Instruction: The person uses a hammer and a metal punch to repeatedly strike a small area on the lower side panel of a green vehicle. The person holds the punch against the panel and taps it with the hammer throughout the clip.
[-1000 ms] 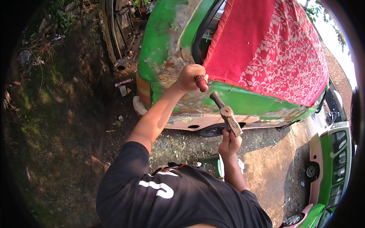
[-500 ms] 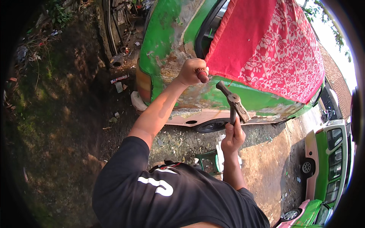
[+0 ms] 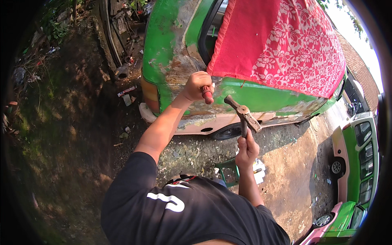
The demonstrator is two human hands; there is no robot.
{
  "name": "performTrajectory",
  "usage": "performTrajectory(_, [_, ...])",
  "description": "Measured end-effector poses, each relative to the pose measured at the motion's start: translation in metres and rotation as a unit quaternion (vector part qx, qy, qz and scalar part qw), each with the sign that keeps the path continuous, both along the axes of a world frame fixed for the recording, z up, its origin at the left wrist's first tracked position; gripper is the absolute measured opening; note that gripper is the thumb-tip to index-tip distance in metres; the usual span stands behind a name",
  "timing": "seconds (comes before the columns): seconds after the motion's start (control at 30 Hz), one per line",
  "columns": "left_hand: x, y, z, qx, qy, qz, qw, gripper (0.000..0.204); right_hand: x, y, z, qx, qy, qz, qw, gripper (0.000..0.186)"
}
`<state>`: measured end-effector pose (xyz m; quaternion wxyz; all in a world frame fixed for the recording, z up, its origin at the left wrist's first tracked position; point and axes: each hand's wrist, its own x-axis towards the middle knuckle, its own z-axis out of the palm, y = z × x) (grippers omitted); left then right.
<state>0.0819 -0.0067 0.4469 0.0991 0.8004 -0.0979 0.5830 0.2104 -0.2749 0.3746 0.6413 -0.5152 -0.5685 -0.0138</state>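
Observation:
My left hand [image 3: 197, 85] is closed around a tool with a reddish handle [image 3: 207, 94], pressed against the side panel of a green car [image 3: 253, 96] where the paint is stripped and rusty. My right hand [image 3: 246, 149] grips the handle of a rusty hammer [image 3: 243, 114], whose head is raised just right of the left hand, close to the panel. A red patterned cloth [image 3: 286, 45] covers the car's window and roof.
A green stool [image 3: 228, 169] and white scraps lie on the gravel below the hands. Junk and metal parts [image 3: 118, 41] pile up at the car's left end. Dirt and grass slope away on the left. Another green and pink car [image 3: 355, 151] stands at the right.
The hammer has swung up and left, its head now nearer the tool in my left hand. The left hand stays on the panel.

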Motion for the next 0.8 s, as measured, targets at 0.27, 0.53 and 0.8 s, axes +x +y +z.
performTrajectory(0.27, [0.006, 0.002, 0.019, 0.024, 0.004, 0.012, 1.0, 0.026, 0.014, 0.005, -0.005, -0.049, 0.046, 0.001, 0.998, 0.033])
performTrajectory(0.53, [0.009, 0.009, 0.02, 0.031, 0.053, 0.045, 0.997, 0.027, 0.024, 0.015, -0.004, -0.041, 0.057, 0.031, 0.997, 0.038])
performTrajectory(0.8, [0.005, 0.012, 0.032, 0.054, 0.14, 0.022, 0.988, 0.022, 0.028, 0.02, 0.007, -0.071, 0.046, 0.044, 0.995, 0.037])
